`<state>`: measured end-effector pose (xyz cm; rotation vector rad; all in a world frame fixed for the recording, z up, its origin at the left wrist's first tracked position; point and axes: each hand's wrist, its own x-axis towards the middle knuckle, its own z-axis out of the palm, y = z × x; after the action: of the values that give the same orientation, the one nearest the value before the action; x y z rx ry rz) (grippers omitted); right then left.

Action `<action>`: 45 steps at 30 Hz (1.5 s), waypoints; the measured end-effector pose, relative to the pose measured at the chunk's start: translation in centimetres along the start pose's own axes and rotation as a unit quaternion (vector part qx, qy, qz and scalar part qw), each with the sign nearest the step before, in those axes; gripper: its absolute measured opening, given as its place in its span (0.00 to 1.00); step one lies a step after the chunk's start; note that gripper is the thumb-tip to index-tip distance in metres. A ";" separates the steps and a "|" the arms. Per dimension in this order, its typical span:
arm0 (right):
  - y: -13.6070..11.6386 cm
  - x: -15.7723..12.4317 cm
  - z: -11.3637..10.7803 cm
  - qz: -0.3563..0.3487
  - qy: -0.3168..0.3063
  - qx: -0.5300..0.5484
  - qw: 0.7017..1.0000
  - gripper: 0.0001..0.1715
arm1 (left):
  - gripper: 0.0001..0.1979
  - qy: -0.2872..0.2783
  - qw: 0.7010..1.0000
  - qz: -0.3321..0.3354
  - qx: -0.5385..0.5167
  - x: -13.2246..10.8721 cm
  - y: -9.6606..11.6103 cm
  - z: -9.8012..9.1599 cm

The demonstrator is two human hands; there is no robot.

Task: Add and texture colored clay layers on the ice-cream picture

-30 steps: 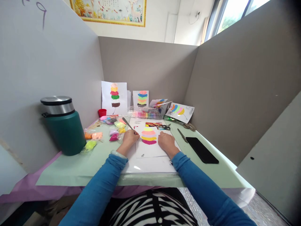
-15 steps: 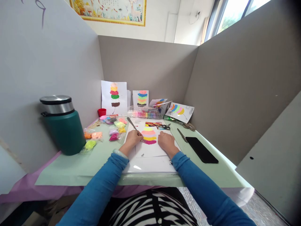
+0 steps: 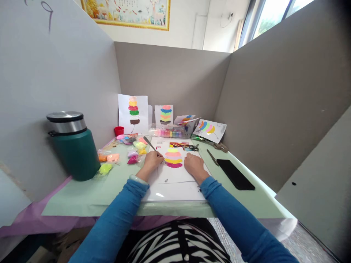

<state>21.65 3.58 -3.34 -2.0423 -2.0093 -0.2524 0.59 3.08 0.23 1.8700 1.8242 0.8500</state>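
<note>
Since half a second ago, your left hand (image 3: 151, 162) and the metal fork (image 3: 150, 144) in it have slid slightly toward nine o'clock, while your right hand (image 3: 193, 165) has stayed put. Your left fingers are closed narrowly around the fork, its handle slanting toward eleven o'clock and its tines at the nine-o'clock end of the magenta band (image 3: 174, 165); whether they press in is too small to tell. Your right hand rests curled on the drawing sheet (image 3: 175, 176), at three o'clock of the bands; you cannot tell whether it encloses anything. Straight ahead at twelve, five bands lie stacked on the sheet: neon yellow, peach, lavender, yellow and, nearest you, magenta. Stacking looks well along; texturing the magenta band's edge seems unfinished. Toward six o'clock below it, no long line shows like the thin one on the tall banded picture (image 3: 139, 124) propped at eleven, so that may be left. Plastic-wrapped clay packets (image 3: 133, 159) lie at ten o'clock, scissors (image 3: 194, 148) at one.
</note>
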 end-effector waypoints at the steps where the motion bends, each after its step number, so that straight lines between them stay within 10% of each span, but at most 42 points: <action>1: 0.0 0.0 0.1 -0.001 0.003 0.000 1.000 0.17 | 0.07 0.001 1.000 0.003 -0.004 0.0 0.1 0.0; 45: 0.1 0.1 0.3 0.001 0.007 0.001 1.000 0.17 | 0.08 0.010 1.000 0.019 0.021 -0.2 0.5 -0.1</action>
<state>21.77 3.72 -3.57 -2.0363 -1.9976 -0.2636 0.89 2.79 0.56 1.9343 1.8368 0.8522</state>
